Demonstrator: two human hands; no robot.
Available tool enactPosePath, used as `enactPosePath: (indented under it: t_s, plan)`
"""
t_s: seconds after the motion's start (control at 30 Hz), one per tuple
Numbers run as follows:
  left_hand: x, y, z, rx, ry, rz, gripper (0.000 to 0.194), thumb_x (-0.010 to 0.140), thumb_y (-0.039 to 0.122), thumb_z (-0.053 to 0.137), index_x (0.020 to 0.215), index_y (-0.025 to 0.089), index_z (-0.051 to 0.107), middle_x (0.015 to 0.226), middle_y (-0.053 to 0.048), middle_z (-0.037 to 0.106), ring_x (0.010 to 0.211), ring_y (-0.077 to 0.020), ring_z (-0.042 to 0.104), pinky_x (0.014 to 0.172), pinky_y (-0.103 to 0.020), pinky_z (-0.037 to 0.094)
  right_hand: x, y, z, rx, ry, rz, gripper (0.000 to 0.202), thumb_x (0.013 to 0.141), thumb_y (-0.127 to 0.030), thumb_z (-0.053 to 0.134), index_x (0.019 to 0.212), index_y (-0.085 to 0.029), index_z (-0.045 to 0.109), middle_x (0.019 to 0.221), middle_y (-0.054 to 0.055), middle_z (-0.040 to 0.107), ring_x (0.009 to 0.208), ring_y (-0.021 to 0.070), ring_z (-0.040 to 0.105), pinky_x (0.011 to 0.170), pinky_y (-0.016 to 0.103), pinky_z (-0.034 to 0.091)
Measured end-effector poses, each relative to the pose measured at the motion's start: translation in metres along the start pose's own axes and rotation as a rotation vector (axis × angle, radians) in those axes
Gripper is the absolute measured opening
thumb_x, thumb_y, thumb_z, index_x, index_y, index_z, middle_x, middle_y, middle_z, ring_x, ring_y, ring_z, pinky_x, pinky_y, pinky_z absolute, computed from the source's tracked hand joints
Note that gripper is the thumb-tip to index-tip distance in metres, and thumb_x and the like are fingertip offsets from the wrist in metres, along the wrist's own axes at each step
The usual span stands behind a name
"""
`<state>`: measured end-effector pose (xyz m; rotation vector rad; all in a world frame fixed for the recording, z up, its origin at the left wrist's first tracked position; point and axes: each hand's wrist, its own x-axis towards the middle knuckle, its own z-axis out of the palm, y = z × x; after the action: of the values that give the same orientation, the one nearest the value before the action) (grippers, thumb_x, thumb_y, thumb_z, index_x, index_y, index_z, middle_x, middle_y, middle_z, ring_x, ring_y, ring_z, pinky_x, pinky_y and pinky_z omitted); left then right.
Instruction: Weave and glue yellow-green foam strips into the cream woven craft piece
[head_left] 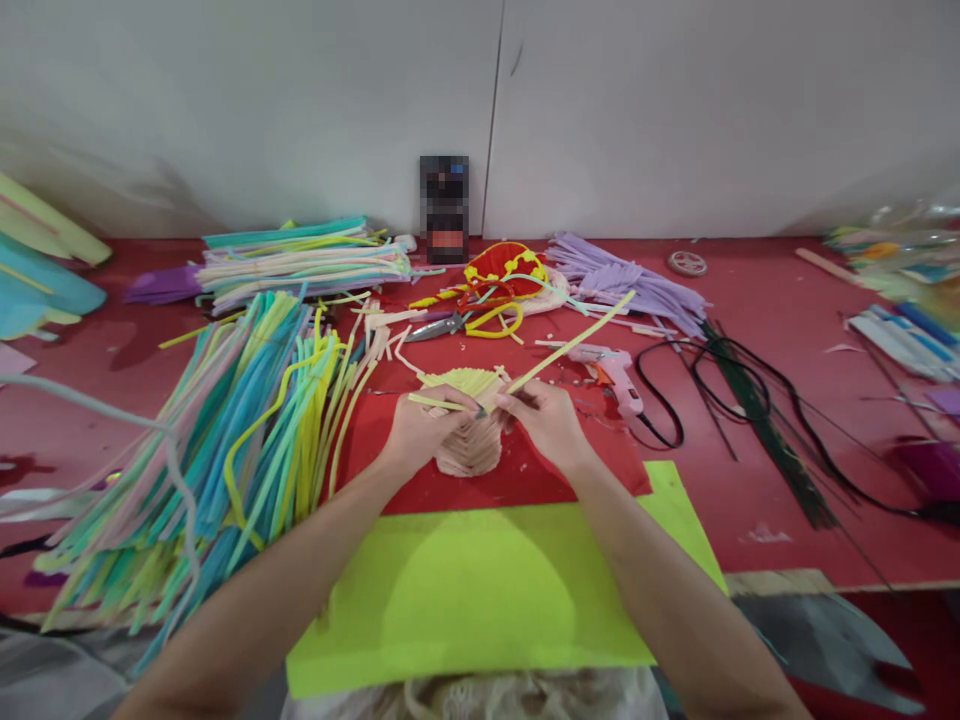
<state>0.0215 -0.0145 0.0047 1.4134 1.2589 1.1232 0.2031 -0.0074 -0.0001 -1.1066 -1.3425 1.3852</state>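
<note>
Fingers pinched, my left hand [426,432] and my right hand [546,422] come together over the middle of the red sheet. A pale yellow pipe cleaner [581,340] runs between them, its long end rising to the upper right past my right hand and a short end lying across my left. Beneath the fingers is a rounded piece of ribbed pipe cleaners [469,452], beige-pink at the near end and pale yellow at the far end. My hands cover its centre, so the exact contact there is hidden.
A bundle of coloured pipe cleaners [259,420] spreads at the left. Scissors [439,327] lie behind the hands. To the right are a pink glue gun [616,376] and its black cord [799,400]. A lime-green sheet [465,590] covers the near edge. A phone [444,210] stands by the wall.
</note>
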Motion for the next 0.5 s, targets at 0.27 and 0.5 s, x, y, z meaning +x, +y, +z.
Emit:
enactPosePath:
  t_s: [0.27,0.5]
  plan:
    - [0.002,-0.005,-0.001,-0.022,-0.227,-0.049,0.005,0.064,0.022,0.071,0.068,0.018,0.071,0.071,-0.002,0.072,0.067,-0.0159,0.065,0.067,-0.028,0.051,-0.002,-0.004,0.0,-0.023,-0.108,0.015,0.03,0.075,-0.046,0.07,0.068,-0.019,0.061,0.06,-0.002,0.062,0.052,0.0102,0.058,0.054,0.023,0.05]
    - [0.016,-0.02,-0.017,0.336,0.17,0.11,0.015,0.083,0.03,0.06,0.091,0.019,0.066,0.092,-0.004,0.067,0.084,-0.0165,0.062,0.082,-0.03,0.048,0.004,-0.006,-0.009,-0.031,0.332,-0.04,0.032,0.08,-0.049,0.066,0.071,-0.018,0.061,0.067,0.001,0.066,0.052,0.01,0.057,0.051,0.024,0.05]
